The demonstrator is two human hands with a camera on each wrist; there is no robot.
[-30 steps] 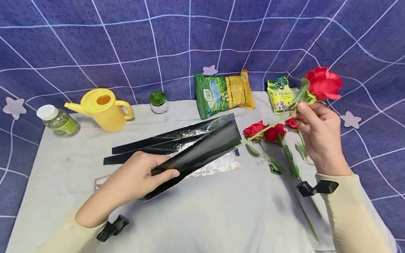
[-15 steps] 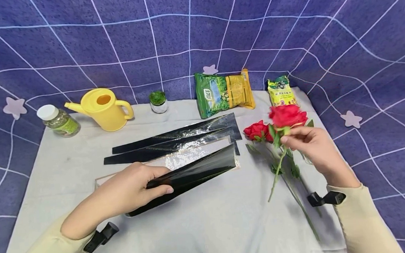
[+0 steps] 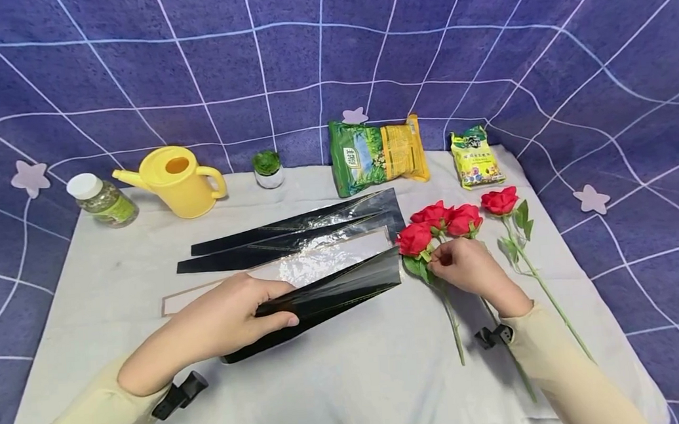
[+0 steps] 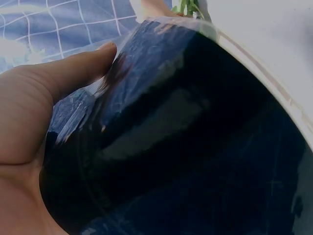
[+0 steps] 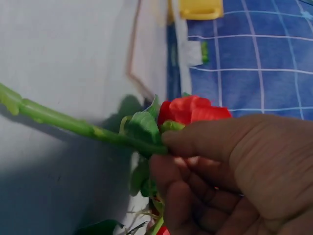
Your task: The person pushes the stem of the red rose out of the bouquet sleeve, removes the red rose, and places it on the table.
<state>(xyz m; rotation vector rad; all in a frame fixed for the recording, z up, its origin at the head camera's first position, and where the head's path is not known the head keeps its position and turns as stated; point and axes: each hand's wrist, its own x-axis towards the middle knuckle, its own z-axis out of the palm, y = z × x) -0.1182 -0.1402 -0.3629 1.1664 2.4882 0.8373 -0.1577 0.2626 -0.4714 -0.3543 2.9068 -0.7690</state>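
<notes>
My left hand (image 3: 223,319) grips a black flower sleeve (image 3: 339,297), thumb on the near side and fingers over the top. The sleeve fills most of the left wrist view, its dark film (image 4: 195,142) curving past the thumb. By the sleeve's wide right end, my right hand (image 3: 467,265) pinches the green stem (image 5: 63,117) of a red rose (image 3: 414,238) just under its bloom, between thumb and forefinger. Two other red roses (image 3: 464,220) lie close behind that bloom, and another rose (image 3: 500,201) lies apart to the right.
Two flat black sleeves (image 3: 293,225) and a clear, pale-edged one (image 3: 325,259) lie behind the held sleeve. Along the back stand a lidded jar (image 3: 105,201), a yellow watering can (image 3: 180,184), a small potted plant (image 3: 267,170), a green-yellow bag (image 3: 377,155) and a smaller packet (image 3: 476,158).
My right hand has drawn the rose away from the sleeve's mouth and brought it down leftward beside the other roses. My left hand, still holding the sleeve, has dipped slightly.
</notes>
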